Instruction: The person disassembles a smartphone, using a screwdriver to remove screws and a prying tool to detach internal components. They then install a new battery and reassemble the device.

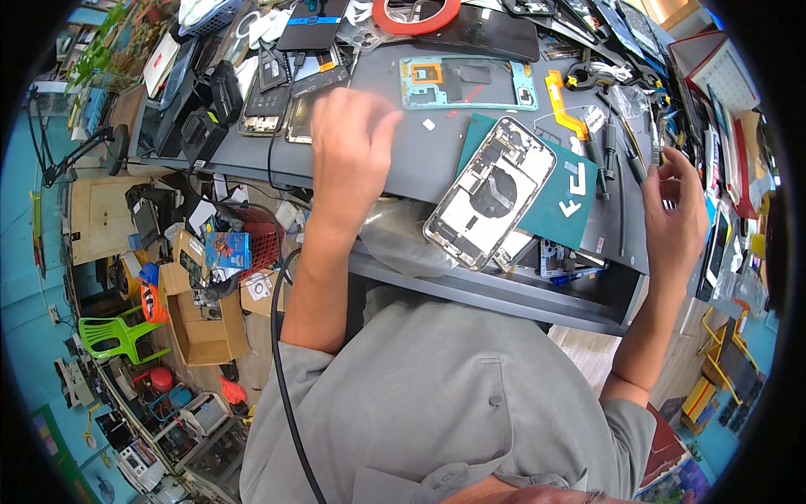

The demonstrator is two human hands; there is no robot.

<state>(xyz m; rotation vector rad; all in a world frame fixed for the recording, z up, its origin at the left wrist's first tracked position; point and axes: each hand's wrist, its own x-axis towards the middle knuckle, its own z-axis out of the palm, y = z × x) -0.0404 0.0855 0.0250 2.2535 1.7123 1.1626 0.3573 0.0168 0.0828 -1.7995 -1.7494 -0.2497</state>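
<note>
My left hand (354, 139) is raised over the desk's front edge at left, its curled fingers smeared by motion. A thin rod shows just beyond its fingertips; whether the hand holds it I cannot tell. Over the right end of the desk, my right hand (678, 197) has thumb and forefinger closed about the lower end of a slim, silvery screwdriver (654, 139). Between the hands lies an opened phone (495, 191), tilted, with a white inside and a dark round coil. It rests partly on a green mat (554, 202) and reaches past the desk edge.
Behind the phone lie a light-blue phone frame (468, 82), a yellow flex cable (565, 105) and a red tape roll (416, 10). Dark-handled tools (610, 149) lie near the right hand. An open drawer (579, 290) juts out below. A black cable (281, 370) hangs by my left arm.
</note>
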